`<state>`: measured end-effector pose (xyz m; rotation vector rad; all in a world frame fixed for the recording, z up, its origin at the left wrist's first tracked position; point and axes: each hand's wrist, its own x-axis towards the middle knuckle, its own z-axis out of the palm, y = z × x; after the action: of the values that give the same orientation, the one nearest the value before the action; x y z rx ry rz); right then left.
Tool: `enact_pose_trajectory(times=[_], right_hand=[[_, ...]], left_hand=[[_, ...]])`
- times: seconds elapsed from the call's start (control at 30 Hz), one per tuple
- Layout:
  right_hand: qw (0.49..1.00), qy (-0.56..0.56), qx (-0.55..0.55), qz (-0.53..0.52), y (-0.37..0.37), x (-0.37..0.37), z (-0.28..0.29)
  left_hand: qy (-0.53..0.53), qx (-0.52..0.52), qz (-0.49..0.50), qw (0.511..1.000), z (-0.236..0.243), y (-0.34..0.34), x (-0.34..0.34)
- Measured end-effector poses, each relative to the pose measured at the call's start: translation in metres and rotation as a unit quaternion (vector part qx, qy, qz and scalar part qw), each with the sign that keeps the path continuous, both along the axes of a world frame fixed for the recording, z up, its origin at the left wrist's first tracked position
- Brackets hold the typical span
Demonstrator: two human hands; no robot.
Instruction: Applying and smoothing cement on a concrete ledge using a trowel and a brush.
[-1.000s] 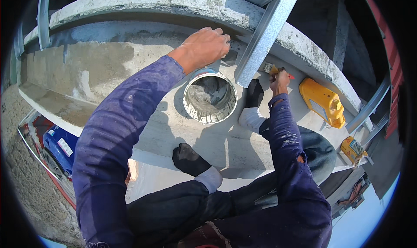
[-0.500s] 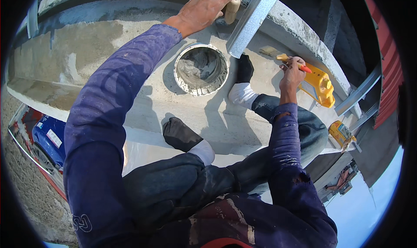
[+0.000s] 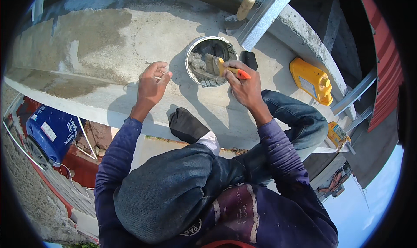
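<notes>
My right hand (image 3: 244, 85) is closed round the handle of a paintbrush (image 3: 231, 70), yellow with a red-orange end. The brush's wide bristles point left over the mouth of a round white bucket (image 3: 190, 70) holding grey wet mix (image 3: 198, 62). Whether the bristles touch the mix I cannot tell. To the left of the bucket my left hand (image 3: 151, 84) hovers with fingers loosely curled, thumb apart from them, and nothing visible in it. Beyond the bucket lies a trowel (image 3: 246, 8) with a wooden handle, beside a metal channel.
The bucket stands on a concrete ledge (image 3: 143, 35) with damp patches. A metal channel (image 3: 269, 18) slants down near the bucket's far right. Further right are a yellow jug (image 3: 310, 81) and a yellow bag (image 3: 338, 136). Below the ledge's left edge sits a blue drum (image 3: 54, 133).
My left hand has let go of the trowel and come back toward me. My right hand has brought the brush left to the bucket. My left knee is now raised into view.
</notes>
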<state>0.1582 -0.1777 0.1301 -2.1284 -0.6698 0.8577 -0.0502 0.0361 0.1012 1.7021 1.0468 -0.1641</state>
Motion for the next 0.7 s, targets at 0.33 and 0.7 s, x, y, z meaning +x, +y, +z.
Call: enact_pose_trajectory(times=[0.33, 0.7], right_hand=[[0.980, -0.082, -0.008, 0.181, 0.051, 0.012, -0.102], [0.989, 0.037, -0.016, 0.144, 0.067, 0.008, -0.113]], left_hand=[[-0.091, -0.177, 0.177, 0.964, -0.045, -0.078, -0.001], [-0.119, -0.163, 0.194, 0.960, -0.051, -0.072, 0.032]])
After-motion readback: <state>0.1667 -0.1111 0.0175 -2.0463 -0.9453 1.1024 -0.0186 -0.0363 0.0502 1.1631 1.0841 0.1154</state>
